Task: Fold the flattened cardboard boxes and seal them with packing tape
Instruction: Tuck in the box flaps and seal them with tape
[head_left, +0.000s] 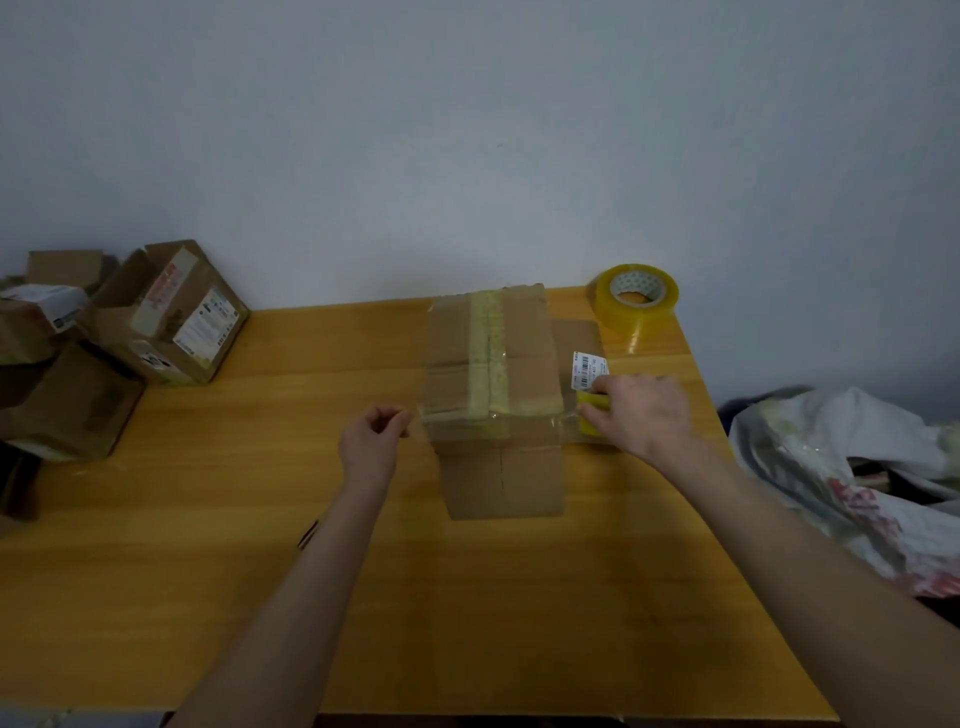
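Observation:
A folded brown cardboard box stands in the middle of the wooden table, with yellowish tape running along its top seam. A clear strip of tape stretches across the box's near edge. My left hand pinches the strip's free end just left of the box. My right hand grips a small yellow tape roll on the box's right side, mostly hidden under my fingers. A white barcode label shows on a flat piece of cardboard right of the box.
A large yellow tape roll stands at the table's far right corner. Several opened cardboard boxes pile up at the left. A crumpled plastic bag lies off the table's right edge. A pale wall runs behind.

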